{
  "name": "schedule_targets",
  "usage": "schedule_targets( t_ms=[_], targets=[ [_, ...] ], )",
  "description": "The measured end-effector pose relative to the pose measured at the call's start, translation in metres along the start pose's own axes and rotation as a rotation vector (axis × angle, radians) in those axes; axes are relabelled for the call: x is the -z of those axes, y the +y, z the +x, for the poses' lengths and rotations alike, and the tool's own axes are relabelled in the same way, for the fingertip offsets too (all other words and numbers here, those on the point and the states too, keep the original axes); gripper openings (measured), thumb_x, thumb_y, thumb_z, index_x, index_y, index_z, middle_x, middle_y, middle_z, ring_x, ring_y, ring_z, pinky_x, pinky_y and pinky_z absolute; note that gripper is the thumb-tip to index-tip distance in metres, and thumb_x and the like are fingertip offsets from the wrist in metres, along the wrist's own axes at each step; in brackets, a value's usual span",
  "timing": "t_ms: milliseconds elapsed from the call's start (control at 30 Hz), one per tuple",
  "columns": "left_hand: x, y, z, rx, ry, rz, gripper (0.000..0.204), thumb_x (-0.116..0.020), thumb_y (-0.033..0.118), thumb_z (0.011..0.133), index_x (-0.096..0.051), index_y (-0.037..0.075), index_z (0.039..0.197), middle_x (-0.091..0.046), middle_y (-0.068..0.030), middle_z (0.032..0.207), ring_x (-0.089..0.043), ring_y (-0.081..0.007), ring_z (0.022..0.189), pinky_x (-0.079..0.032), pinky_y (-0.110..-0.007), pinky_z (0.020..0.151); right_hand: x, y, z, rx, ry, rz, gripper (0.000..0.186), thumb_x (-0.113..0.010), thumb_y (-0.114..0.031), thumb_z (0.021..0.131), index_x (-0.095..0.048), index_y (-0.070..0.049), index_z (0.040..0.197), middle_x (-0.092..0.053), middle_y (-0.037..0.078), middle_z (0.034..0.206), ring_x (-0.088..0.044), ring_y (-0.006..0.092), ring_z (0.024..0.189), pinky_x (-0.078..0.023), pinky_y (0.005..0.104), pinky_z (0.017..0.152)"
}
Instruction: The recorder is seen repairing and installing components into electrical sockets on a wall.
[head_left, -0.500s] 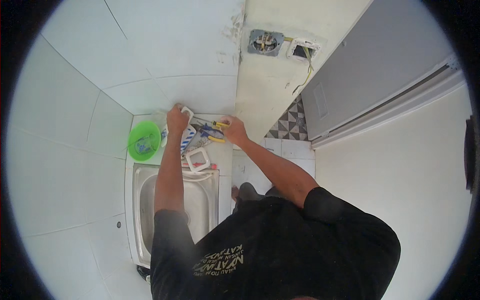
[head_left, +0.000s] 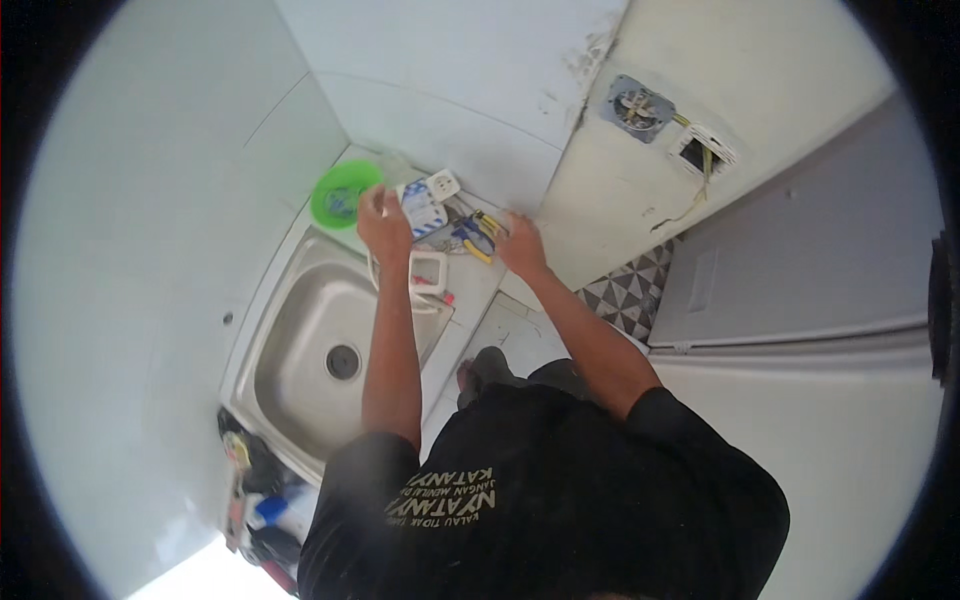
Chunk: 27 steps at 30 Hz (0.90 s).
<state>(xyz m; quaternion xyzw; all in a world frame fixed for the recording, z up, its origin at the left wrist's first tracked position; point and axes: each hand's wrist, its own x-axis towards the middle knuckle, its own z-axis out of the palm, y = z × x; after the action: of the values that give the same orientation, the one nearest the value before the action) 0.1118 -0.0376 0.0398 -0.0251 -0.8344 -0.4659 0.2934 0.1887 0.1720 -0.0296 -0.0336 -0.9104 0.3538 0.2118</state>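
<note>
My left hand [head_left: 384, 228] hovers by the sink's far end with its fingers curled; whatever it may hold is hidden. A blue-and-white striped packet [head_left: 424, 208] lies to its right, with a white wall socket [head_left: 443, 184] at the packet's far corner. My right hand [head_left: 521, 248] is closed at the yellow handle of a screwdriver [head_left: 487, 221], low over the counter. Pliers with blue-and-yellow handles [head_left: 473, 240] lie just left of it. Nearer me, a square white cover frame [head_left: 428, 270] rests by the sink rim, beside a red-ended tool [head_left: 447, 298].
A green bowl [head_left: 326, 205] with clear-and-blue contents stands in the corner. The steel sink [head_left: 300, 350] fills the counter's near part. On the right wall are an opened socket [head_left: 637, 108] and a wall box [head_left: 704, 153] with loose wires. A grey door [head_left: 790, 260] stands at right.
My view has turned and shifted, showing more of the sink. The left hand has come away from the white socket piece, which now lies by the packet. The right hand stays at the screwdriver.
</note>
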Motion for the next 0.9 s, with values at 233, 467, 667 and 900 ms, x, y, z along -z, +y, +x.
schedule_targets(
  t_ms=[233, 467, 667, 900],
  targets=[
    [0.124, 0.088, -0.210, 0.348, 0.103, 0.037, 0.019, -0.061, 0.016, 0.088, -0.064, -0.002, 0.095, -0.068, -0.0145, 0.086, -0.066, -0.0230, 0.081, -0.051, -0.034, 0.077, 0.065, -0.021, -0.098, 0.043, -0.294, 0.339, 0.035, -0.061, -0.009, 0.081, -0.058, -0.001, 0.115, -0.061, 0.020, 0.102, -0.058, 0.0384, 0.097, -0.046, 0.0451, 0.086],
    [0.177, 0.137, -0.481, 0.869, -0.345, 0.382, 0.030, -0.064, 0.027, 0.085, -0.067, 0.000, 0.096, -0.066, -0.0197, 0.099, -0.065, -0.0336, 0.092, -0.051, -0.040, 0.082, 0.059, 0.088, -0.254, 0.589, -1.626, -0.144, 0.035, -0.063, -0.025, 0.082, -0.061, -0.002, 0.107, -0.063, 0.022, 0.106, -0.058, 0.0392, 0.105, -0.047, 0.0470, 0.089],
    [0.211, 0.138, -0.787, 1.649, -0.398, 0.280, 0.064, -0.050, 0.059, 0.087, -0.068, -0.002, 0.097, -0.067, -0.0190, 0.092, -0.065, -0.0368, 0.089, -0.052, -0.046, 0.074, 0.081, 0.094, -0.351, 0.928, -2.085, -0.373, 0.043, -0.068, -0.029, 0.079, -0.061, -0.004, 0.114, -0.063, 0.020, 0.115, -0.058, 0.0370, 0.110, -0.047, 0.0445, 0.094],
    [0.210, 0.178, -0.897, 2.156, 0.157, 0.000, 0.068, -0.059, 0.061, 0.082, -0.068, -0.004, 0.099, -0.068, -0.0227, 0.100, -0.067, -0.0370, 0.090, -0.056, -0.044, 0.073, 0.029, 0.045, -0.415, 1.010, -1.875, -0.420, 0.041, -0.068, -0.031, 0.077, -0.065, -0.005, 0.108, -0.064, 0.019, 0.113, -0.061, 0.0359, 0.106, -0.048, 0.0406, 0.093]
  ],
)
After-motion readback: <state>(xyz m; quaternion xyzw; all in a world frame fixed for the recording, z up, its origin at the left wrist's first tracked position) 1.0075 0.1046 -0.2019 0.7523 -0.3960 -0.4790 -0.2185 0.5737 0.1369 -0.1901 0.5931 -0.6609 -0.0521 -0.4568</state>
